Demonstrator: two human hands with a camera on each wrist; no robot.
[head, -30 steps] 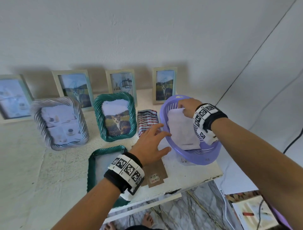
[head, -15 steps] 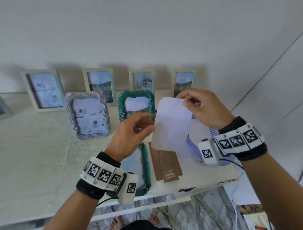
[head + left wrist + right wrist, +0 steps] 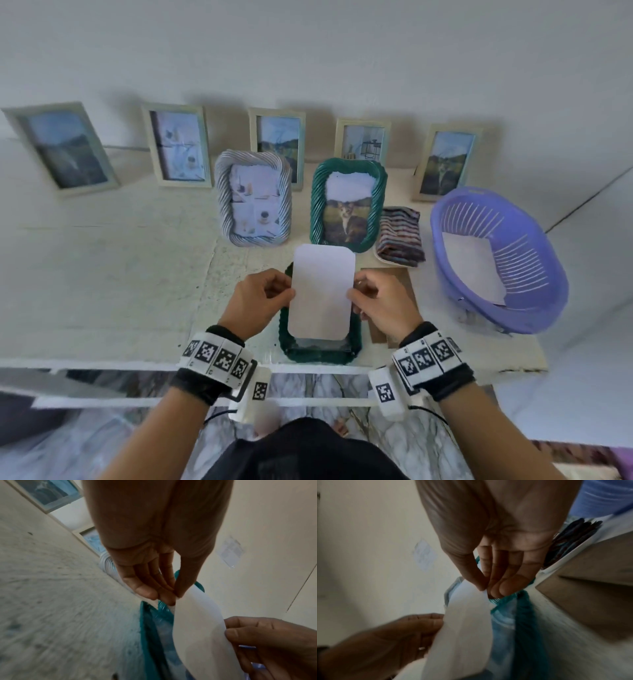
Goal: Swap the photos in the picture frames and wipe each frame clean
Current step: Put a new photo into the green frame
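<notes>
Between both pinches: photo, blank side up, left hand gripping one long edge, right hand the other. Directly beneath grip: green frame lying flat, open. Step, judged: loading swapped photo. Next needs lowering square into recess, corners aligned, then backing.

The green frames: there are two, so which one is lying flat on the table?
The near green frame, lying under the white photo that both hands pinch. The other green frame stands upright behind it and shows a cat picture.
</notes>
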